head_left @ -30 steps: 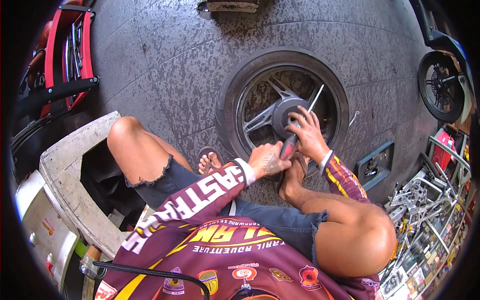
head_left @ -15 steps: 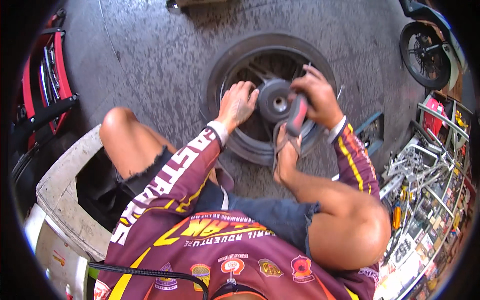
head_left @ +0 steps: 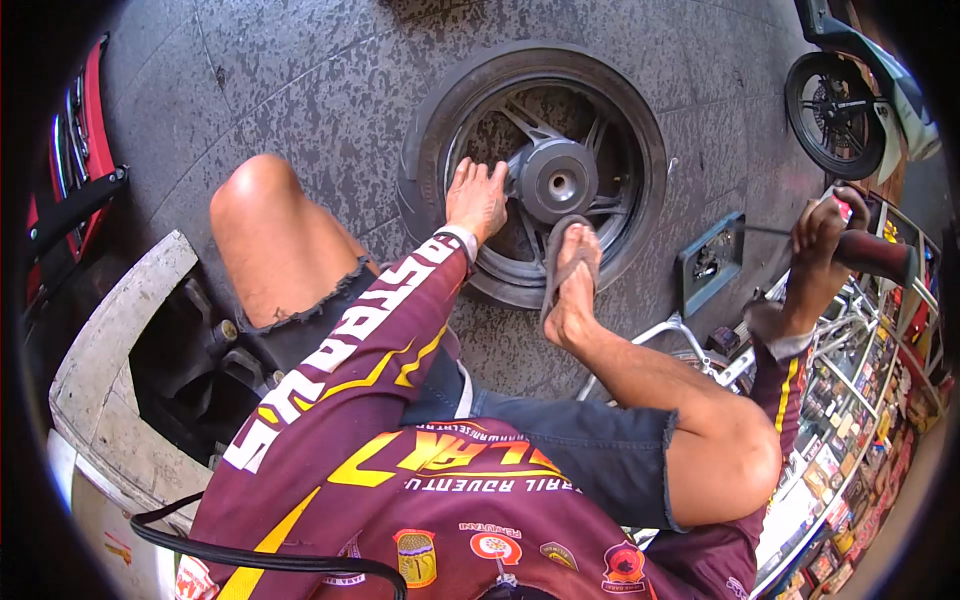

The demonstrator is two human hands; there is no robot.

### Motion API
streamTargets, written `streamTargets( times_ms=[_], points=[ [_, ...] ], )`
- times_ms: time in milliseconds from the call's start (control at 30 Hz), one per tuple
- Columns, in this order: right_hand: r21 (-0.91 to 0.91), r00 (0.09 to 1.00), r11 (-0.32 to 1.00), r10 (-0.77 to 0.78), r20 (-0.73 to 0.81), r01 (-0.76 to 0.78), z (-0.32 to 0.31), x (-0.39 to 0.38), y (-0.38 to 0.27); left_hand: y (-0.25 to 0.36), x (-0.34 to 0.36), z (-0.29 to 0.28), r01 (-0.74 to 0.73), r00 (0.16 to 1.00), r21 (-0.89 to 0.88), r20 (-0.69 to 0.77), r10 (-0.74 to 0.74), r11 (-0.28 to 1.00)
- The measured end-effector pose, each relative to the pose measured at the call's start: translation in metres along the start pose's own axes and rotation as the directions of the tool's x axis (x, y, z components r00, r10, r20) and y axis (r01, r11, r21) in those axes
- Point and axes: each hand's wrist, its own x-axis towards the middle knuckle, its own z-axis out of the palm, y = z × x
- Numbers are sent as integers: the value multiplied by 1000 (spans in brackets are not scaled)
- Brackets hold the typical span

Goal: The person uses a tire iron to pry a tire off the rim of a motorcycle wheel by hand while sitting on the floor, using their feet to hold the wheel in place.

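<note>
A motorcycle wheel (head_left: 628, 215) with a black tyre lies flat on the floor, its round grey hub (head_left: 540, 185) facing up. My left hand (head_left: 477, 203) rests on the wheel's left side beside the hub, fingers stretched out and slightly apart, holding nothing. Far to the right, my right hand (head_left: 822, 240) is raised and closed round a screwdriver (head_left: 872, 254) with a thick dark-and-red handle. The screwdriver's thin shaft points left, away from the wheel's surface. My sandalled foot (head_left: 575, 262) presses against the wheel's near edge, close to the hub.
A shallow blue-grey tray (head_left: 712, 262) with small parts lies right of the wheel. Beyond it are a metal rack (head_left: 850, 340) crowded with packages and a parked motorcycle's front wheel (head_left: 838, 115). A red tool holder (head_left: 92, 130) stands at the left, near a worn white seat frame (head_left: 110, 330).
My right hand has swung from above the hub out to the far right, taking the screwdriver with it. My left hand remains on the wheel's left side.
</note>
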Motion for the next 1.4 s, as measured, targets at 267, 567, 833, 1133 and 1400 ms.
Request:
streamTargets(
  times_ms=[267,567,833,1133,1400],
  points=[
    [189,987,970,141,72,-152,12,7,-23,0,1,9,43,998,-76,-39,-46,996],
    [-97,945,948,-285,157,302,55,11,9,17,19,-15,34,891,-287,-425,-160,957],
    [594,970,800,-202,137,83,-6,34,90,-17,-22,-29,679,488,-377,-409,-771,629],
    [765,981,622,-185,-62,166,-6,-64,116,-27,-12,-57,769,637,89,-184,-748,633],
    [803,934,523,34,-355,286,-47,-146,158,40,6,-95,-846,532,323,466,707,424]
  ],
)
